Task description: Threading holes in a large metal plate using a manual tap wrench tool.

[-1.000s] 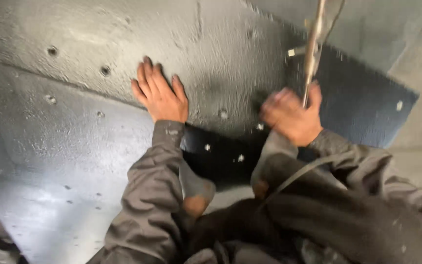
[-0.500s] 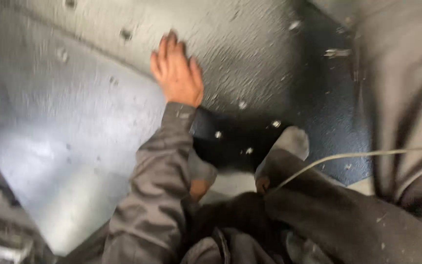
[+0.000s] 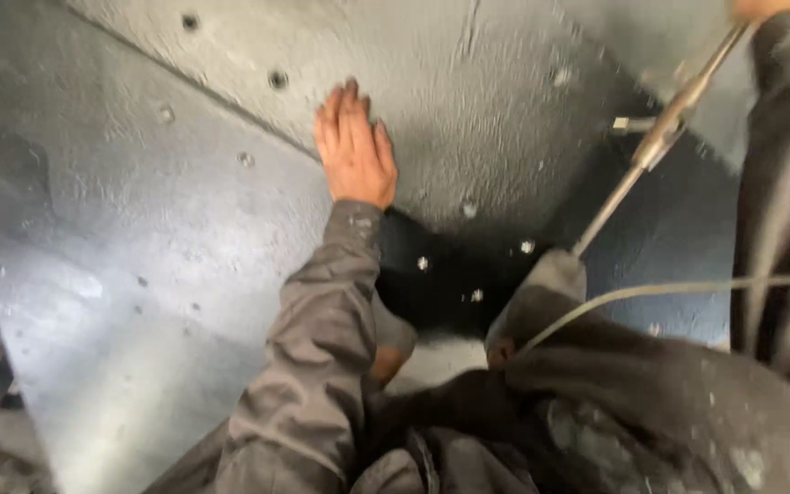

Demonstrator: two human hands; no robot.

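**Grey textured wall, one palm flat, spray lance raised**

Around us is a rough, grey-coated metal surface (image 3: 505, 101) made of angled panels, dotted with bolt heads and small holes (image 3: 277, 80). A seam runs diagonally from the upper left towards the middle. Lower down, between the panels, sits a much darker patch (image 3: 441, 274) with a few pale specks on it.

Our left hand (image 3: 355, 146) lies flat against the grey coating just above that dark patch, fingers together and pointing up, palm pressed to the surface. Its grip is fully spread and holds nothing. The left sleeve (image 3: 317, 338), a grey-brown work jacket, runs down from the wrist towards the bottom of the view.

Our right hand (image 3: 765, 7) shows only as a blurred sliver at the top right edge, so we cannot tell how far its grip is closed. It sits at the upper end of a thin metal lance (image 3: 651, 151), which slants down and to the left from that corner. The lance has a thicker fitting partway along and a small side piece sticking out beside it. Its lower end reaches a pale, rounded shape (image 3: 546, 288) at the edge of the dark patch. A thin hose (image 3: 651, 293) curves from the right across our dark clothing (image 3: 642, 412) towards that same spot. The right sleeve (image 3: 784, 183) hangs blurred along the right edge.
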